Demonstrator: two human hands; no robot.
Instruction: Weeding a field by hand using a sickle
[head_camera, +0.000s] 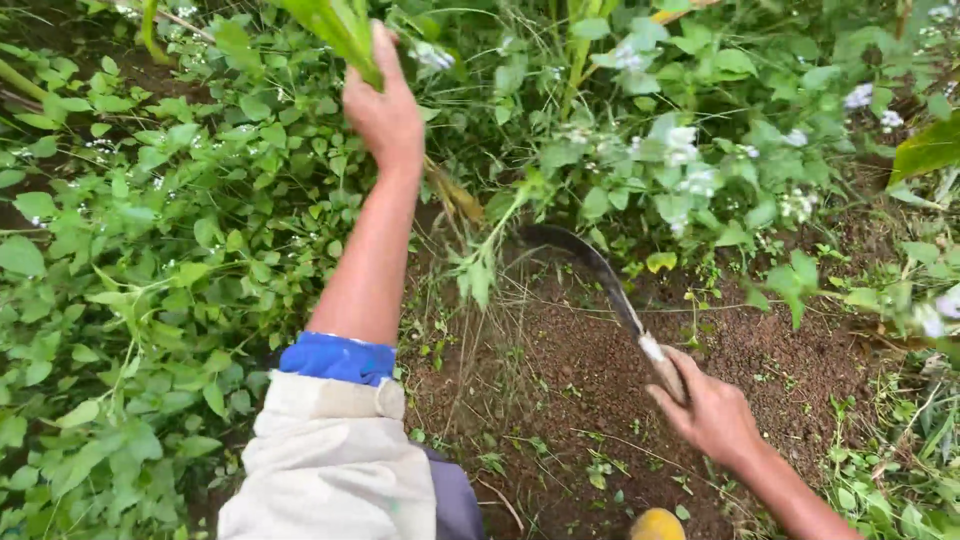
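The left hand clenched a weed bunch, pulling it taut above the bare soil. The right hand gripped a sickle, its blade low near the stems.

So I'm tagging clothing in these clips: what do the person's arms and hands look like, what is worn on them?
Both hands, left hand and right hand, are bare, without gloves. The left arm has a cream sleeve pushed up, with a blue cuff showing. The right forearm is bare.

Around the bare brown soil patch we see leafy green weeds massed to its left, pale-flowered plants crowding its far edge, grass blades at its right, and a yellow rounded object at its near edge.
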